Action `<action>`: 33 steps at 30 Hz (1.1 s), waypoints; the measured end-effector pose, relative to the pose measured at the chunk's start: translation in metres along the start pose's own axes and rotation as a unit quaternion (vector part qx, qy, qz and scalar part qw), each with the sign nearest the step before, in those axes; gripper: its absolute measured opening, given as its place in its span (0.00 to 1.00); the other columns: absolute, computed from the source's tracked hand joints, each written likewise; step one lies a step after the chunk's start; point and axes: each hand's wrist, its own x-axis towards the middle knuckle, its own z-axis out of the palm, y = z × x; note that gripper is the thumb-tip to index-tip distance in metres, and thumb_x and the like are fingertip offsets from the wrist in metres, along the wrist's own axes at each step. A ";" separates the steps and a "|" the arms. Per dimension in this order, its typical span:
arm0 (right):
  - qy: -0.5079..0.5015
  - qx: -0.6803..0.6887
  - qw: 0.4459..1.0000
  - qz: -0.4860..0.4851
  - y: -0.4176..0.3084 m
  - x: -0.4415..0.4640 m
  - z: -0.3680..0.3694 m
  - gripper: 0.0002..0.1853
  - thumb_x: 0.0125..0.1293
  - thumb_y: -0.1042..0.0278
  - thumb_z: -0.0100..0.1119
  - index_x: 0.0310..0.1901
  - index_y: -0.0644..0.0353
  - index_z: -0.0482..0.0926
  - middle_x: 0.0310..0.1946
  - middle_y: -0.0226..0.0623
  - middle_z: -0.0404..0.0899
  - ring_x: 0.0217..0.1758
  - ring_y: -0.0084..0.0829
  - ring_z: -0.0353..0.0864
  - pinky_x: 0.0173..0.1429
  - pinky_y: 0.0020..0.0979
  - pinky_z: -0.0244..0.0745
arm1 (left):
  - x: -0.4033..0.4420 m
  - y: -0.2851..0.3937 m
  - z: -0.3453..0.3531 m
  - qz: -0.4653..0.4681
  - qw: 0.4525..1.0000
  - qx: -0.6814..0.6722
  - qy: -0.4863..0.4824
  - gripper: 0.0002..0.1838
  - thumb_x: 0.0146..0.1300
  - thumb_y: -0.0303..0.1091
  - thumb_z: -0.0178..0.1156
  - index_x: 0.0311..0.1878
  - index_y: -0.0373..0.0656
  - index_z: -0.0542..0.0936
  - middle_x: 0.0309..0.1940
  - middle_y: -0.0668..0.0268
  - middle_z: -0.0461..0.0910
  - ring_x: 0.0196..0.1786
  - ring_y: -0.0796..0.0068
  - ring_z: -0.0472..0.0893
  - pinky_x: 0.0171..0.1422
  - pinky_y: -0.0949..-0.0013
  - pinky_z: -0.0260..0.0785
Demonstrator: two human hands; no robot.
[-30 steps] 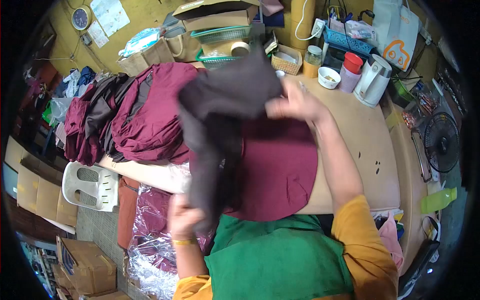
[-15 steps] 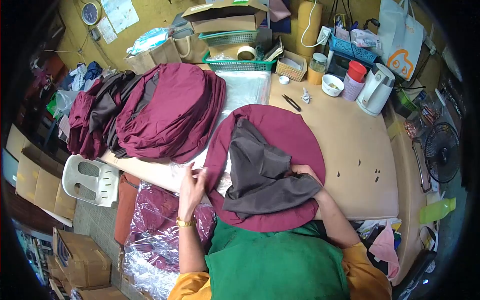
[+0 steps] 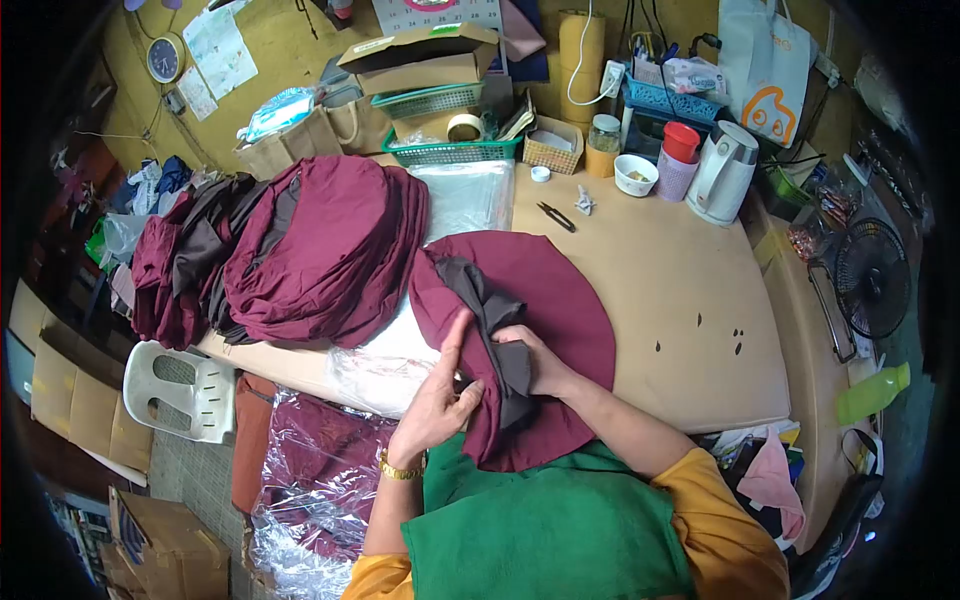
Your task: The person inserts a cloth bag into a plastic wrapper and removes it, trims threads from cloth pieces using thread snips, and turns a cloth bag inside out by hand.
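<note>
A round maroon fabric piece (image 3: 570, 300) lies across the front edge of the table, partly over my lap. Its dark grey cloth part (image 3: 490, 300) is bunched near the middle. My right hand (image 3: 532, 362) is closed on that dark cloth. Against the maroon piece's left side rests my left hand (image 3: 432, 405), its fingers stretched out and the thumb apart. The left part of the maroon fabric is folded over toward the dark cloth. Some fingertips of my right hand are hidden in the folds.
A stack of maroon and dark fabric pieces (image 3: 330, 250) sits on the left. Clear plastic sheets (image 3: 470, 195) lie behind. Thread snips (image 3: 557, 216), a white bowl (image 3: 636, 176) and a kettle (image 3: 722, 175) stand farther back. Plastic-wrapped maroon fabric (image 3: 315, 450) is below the table edge.
My left hand has moved right, onto the maroon fabric's left side. My right hand has moved left with the dark cloth, which is now more gathered. The view has shifted slightly.
</note>
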 end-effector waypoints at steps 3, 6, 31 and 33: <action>-0.037 0.009 0.999 -0.018 -0.029 0.020 -0.004 0.30 0.58 0.75 0.69 0.62 0.58 0.69 0.59 0.35 0.72 0.61 0.30 0.73 0.65 0.33 0.68 | 0.012 0.010 -0.010 -0.002 0.997 0.071 0.035 0.50 0.53 0.18 0.57 0.79 0.44 0.47 0.73 0.45 0.60 0.74 0.47 0.64 0.74 0.61 0.60; -0.168 0.309 0.924 0.153 -0.075 0.065 -0.017 0.15 0.74 0.75 0.45 0.59 0.65 0.71 0.50 0.25 0.75 0.55 0.15 0.69 0.59 0.24 0.69 | 0.047 0.037 -0.039 0.142 0.968 0.190 0.088 0.51 0.48 0.14 0.56 0.79 0.43 0.50 0.70 0.46 0.65 0.66 0.42 0.72 0.66 0.56 0.68; -0.002 0.188 0.966 0.178 -0.081 0.012 -0.041 0.09 0.73 0.66 0.58 0.39 0.63 0.75 0.31 0.29 0.78 0.32 0.19 0.73 0.38 0.24 0.71 | 0.040 -0.008 0.073 0.074 0.917 0.283 -0.272 0.18 0.54 0.25 0.62 0.50 0.35 0.78 0.36 0.46 0.81 0.38 0.50 0.82 0.43 0.57 0.75; 0.042 -0.090 0.988 0.121 -0.054 -0.003 -0.039 0.10 0.71 0.65 0.60 0.39 0.63 0.75 0.31 0.32 0.78 0.34 0.22 0.74 0.40 0.28 0.72 | 0.041 -0.021 0.059 0.102 0.958 0.193 -0.187 0.10 0.55 0.29 0.65 0.39 0.34 0.81 0.34 0.50 0.81 0.40 0.52 0.83 0.45 0.59 0.74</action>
